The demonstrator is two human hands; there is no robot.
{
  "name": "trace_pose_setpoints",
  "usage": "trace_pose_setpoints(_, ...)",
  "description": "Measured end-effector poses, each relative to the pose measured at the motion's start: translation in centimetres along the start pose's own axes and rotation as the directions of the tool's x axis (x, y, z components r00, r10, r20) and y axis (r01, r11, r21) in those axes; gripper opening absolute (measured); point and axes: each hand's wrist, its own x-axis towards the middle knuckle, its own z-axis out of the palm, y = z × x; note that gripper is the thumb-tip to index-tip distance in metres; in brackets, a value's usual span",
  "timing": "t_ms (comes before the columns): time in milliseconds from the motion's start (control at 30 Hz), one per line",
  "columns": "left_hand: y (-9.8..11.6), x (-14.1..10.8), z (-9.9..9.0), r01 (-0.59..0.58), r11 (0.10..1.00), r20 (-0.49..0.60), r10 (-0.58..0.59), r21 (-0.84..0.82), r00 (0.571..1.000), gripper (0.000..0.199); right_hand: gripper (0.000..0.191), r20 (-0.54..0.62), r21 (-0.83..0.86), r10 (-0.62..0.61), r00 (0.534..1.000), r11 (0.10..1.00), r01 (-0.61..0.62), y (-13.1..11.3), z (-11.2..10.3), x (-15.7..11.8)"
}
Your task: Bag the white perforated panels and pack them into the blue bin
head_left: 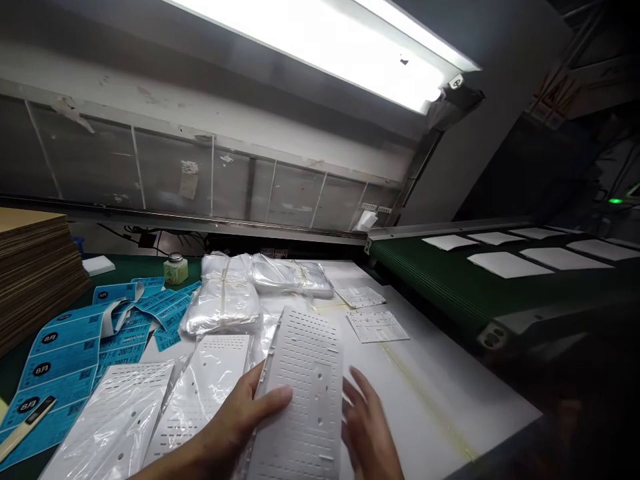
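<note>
A stack of white slotted plastic panels (pixel 305 387) stands tilted up in front of me. My left hand (pixel 255 400) is closed on its left edge, with the thumb lying over the front face. Beside the right edge is my right hand (pixel 367 420), its fingers apart and slightly bent; the fingertips are close to the panels, and I cannot tell whether they touch. To the left lie similar panels in clear plastic bags (pixel 120 407). Behind the held panels are bundles of clear plastic bags (pixel 225 300) tied together.
Two loose white panels (pixel 379 327) rest on the white table surface (pixel 425 393). Blue printed label sheets (pixel 65 353), a cutter knife (pixel 27 427), a small jar (pixel 175 269) and stacked cardboard (pixel 37 273) are at left. On the right, a green conveyor belt (pixel 425 267) carries several white pieces.
</note>
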Motion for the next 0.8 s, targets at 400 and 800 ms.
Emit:
trace_pose_setpoints(400, 0.0, 6.8, 0.8, -0.183, 0.614, 0.196, 0.047, 0.768, 0.979, 0.039, 0.053, -0.353, -0.203, -0.062, 0.934, 0.979, -0.012, 0.1, -8.5, 4.3)
trace_pose_setpoints(800, -8.2, 10.5, -0.8, -0.352, -0.242, 0.33, -0.126, 0.904, 0.935, 0.025, 0.061, -0.484, -0.18, -0.028, 0.875, 0.981, -0.068, 6.2, -11.1, 5.1)
